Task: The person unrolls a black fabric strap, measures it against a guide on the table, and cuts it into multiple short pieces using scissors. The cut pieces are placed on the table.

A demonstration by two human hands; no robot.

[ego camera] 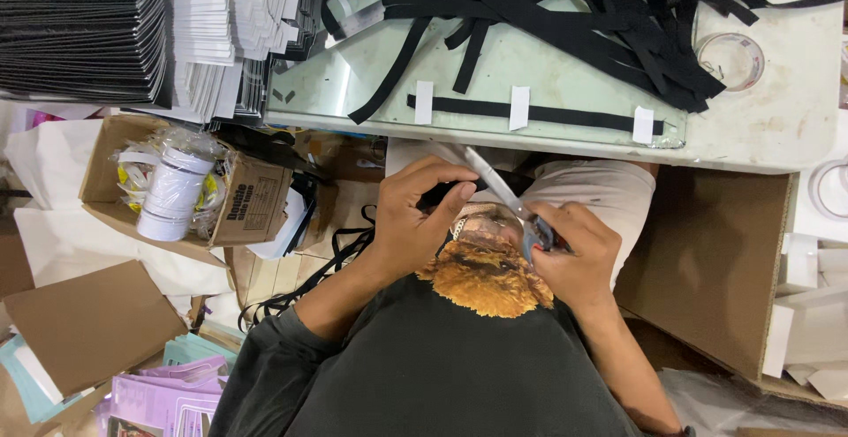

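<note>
Scissors (508, 199) — right fingers (579, 243) closed round

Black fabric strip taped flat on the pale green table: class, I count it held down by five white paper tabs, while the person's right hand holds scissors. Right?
Not quite. The head view shows the black fabric strip on the pale green table held by three white paper tabs, not five. The right hand does hold the scissors.

One head-worn view is given, aimed steeply down. The lap is seen close, the table edge (548, 150) lying farther off.
</note>
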